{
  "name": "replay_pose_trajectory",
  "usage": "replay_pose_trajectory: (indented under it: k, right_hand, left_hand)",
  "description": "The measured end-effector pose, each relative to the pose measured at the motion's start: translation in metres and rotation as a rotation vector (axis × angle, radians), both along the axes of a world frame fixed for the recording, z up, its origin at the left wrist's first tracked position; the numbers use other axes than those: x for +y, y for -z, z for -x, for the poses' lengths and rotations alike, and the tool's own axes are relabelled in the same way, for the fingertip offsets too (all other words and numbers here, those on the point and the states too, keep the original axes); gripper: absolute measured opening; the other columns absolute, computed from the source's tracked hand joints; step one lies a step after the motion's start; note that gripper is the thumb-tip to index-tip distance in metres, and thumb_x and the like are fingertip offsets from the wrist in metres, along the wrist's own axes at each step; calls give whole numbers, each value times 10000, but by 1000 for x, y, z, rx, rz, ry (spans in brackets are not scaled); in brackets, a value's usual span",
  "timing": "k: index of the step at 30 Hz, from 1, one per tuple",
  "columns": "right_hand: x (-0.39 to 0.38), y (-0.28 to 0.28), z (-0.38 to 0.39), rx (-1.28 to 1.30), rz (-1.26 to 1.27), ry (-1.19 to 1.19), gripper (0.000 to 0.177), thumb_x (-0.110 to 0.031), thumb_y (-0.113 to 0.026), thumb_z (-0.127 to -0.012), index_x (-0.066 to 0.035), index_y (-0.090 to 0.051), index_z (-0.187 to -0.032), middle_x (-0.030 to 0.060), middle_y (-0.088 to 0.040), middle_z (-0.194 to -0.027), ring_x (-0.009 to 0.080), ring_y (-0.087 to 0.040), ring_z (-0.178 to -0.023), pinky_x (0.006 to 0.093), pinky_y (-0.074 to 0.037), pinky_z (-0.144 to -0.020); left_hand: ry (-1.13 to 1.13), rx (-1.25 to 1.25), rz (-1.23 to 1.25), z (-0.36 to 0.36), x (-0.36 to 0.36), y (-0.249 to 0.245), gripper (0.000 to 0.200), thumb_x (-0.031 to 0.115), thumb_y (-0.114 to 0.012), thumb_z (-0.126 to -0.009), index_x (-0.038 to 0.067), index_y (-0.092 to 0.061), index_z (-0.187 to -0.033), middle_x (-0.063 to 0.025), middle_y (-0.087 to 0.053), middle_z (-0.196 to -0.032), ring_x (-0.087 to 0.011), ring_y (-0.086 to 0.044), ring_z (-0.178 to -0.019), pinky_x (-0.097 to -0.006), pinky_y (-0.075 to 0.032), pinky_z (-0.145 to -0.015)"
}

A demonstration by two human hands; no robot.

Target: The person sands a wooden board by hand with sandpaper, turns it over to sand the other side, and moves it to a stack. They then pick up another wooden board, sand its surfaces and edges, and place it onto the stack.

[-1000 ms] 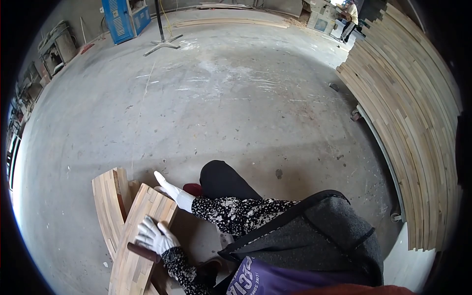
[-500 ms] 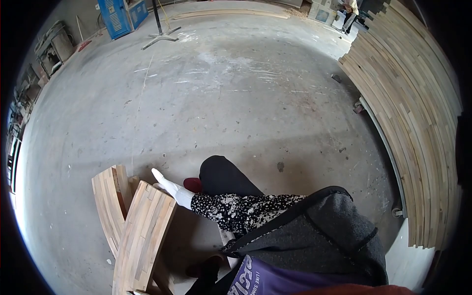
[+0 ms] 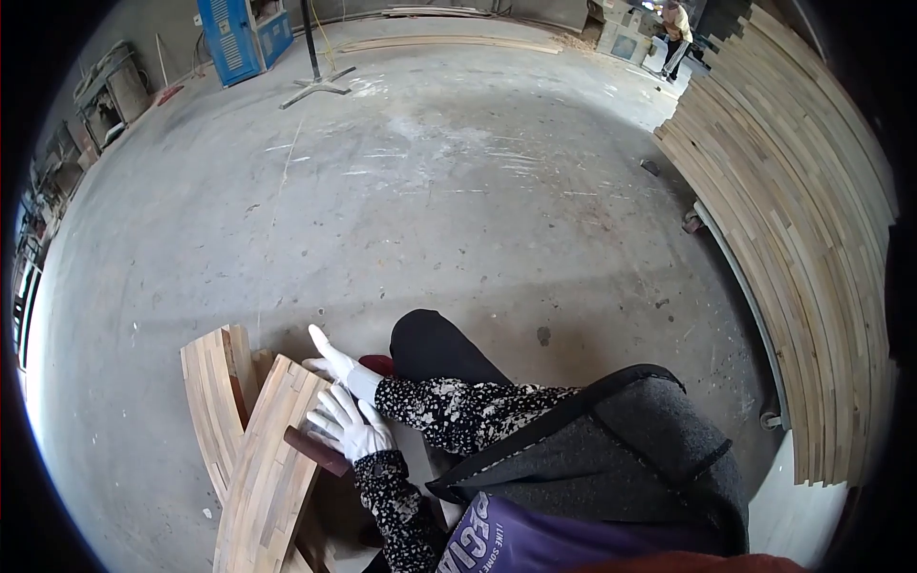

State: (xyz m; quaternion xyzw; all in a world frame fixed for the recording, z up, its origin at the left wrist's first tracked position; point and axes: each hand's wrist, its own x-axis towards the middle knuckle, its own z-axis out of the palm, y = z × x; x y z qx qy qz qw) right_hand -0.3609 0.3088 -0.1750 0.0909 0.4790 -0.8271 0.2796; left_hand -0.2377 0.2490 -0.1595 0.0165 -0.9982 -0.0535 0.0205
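Low on the near left side of the concrete floor [image 3: 458, 191], a curved wooden plank [image 3: 263, 477] made of glued strips leans tilted, with its upper end against a second curved piece [image 3: 212, 401] that stands on edge just behind it. The left hand [image 3: 349, 430], in a white glove, lies on the plank's upper part with its fingers spread, covering one end of a dark reddish-brown block [image 3: 313, 451] that sits across the plank's face. The right hand [image 3: 334, 361], also gloved, is at the plank's top end, fingers straight and close together and the thumb out; whether it presses on the wood I cannot tell. Both sleeves are black with a white pattern. A red shoe [image 3: 379, 363] shows just beside the right wrist. Along the floor's right edge stands a tall stack of curved planks [image 3: 793, 239]. At the far left corner is a blue machine [image 3: 234, 36], and at the far right corner another person [image 3: 674, 36] is bent over.
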Motion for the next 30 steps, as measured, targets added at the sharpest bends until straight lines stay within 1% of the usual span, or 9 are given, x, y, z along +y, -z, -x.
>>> replay_pose_trajectory:
  k: [4,11,13,17,19,20,25,27,30]
  right_hand:
    - [2,5,6,-80,33,-12,1137,-851,-304,-705,46,-224,-1399,164,-246,-1462,228,-239,-1347,331,-186,-1099]
    - [-3,-1,-7,-126,159,-14,1105,-828,-329,-725,39,-224,-1401,156,-257,-1460,207,-240,-1348,318,-188,-1098]
    - [-4,-3,-8,-106,119,-3,1092,-819,-339,-732,34,-222,-1404,150,-258,-1460,195,-247,-1345,312,-196,-1096]
    - [-5,-21,-11,-115,93,54,1075,-801,-407,-722,42,-283,-1376,142,-332,-1421,200,-335,-1291,318,-267,-1066]
    - [-7,-10,-6,-139,84,42,1069,-795,-439,-715,48,-315,-1362,140,-369,-1400,205,-377,-1264,323,-301,-1052]
    - [-7,-11,-4,-126,181,21,1070,-797,-437,-711,45,-318,-1360,145,-373,-1398,223,-389,-1257,336,-322,-1039]
    - [-14,-17,-2,-198,-45,57,1145,-845,-405,-668,42,-269,-1379,176,-311,-1425,258,-366,-1276,391,-340,-1027]
    - [-13,18,8,-212,-70,43,1143,-869,-367,-653,25,-322,-1363,178,-439,-1337,281,-447,-1213,406,-348,-1018]
    - [-16,-11,-4,-182,-19,-61,1107,-877,-313,-659,11,-411,-1312,149,-511,-1267,277,-496,-1158,411,-388,-983]
  left_hand:
    - [6,41,68,-9,-49,6,546,417,-302,-954,161,-249,-1433,-123,-179,-1495,-413,-108,-1360,-522,-86,-1101]
    - [-893,-221,420,-74,-281,13,583,529,-239,-940,226,-242,-1438,-14,-273,-1474,-310,-275,-1313,-467,-188,-1064]
    - [-583,602,873,-132,-359,47,396,509,-441,-888,276,-553,-1188,-87,-556,-1212,-380,-573,-920,-619,-419,-756]
    - [-648,577,1117,-155,-391,63,375,520,-473,-870,306,-568,-1163,-92,-562,-1197,-378,-587,-867,-606,-425,-769]
    - [-1002,-154,478,-122,-396,70,557,504,-248,-943,223,-281,-1422,-32,-347,-1426,-293,-298,-1298,-468,-214,-1046]
    - [-908,-126,336,-94,-296,-6,536,474,-269,-943,204,-315,-1405,-66,-390,-1380,-286,-318,-1281,-466,-223,-1039]
    - [-252,148,13,-4,-136,-28,459,323,-439,-867,111,-452,-1274,-188,-446,-1259,-356,-373,-1192,-509,-199,-1037]
    - [-22,282,-125,9,-92,4,522,383,-431,-893,86,-411,-1321,-219,-365,-1358,-408,-236,-1311,-558,-89,-1094]
    - [-172,286,-306,7,-79,13,558,443,-387,-911,139,-351,-1378,-193,-260,-1441,-501,-145,-1315,-562,-60,-1093]
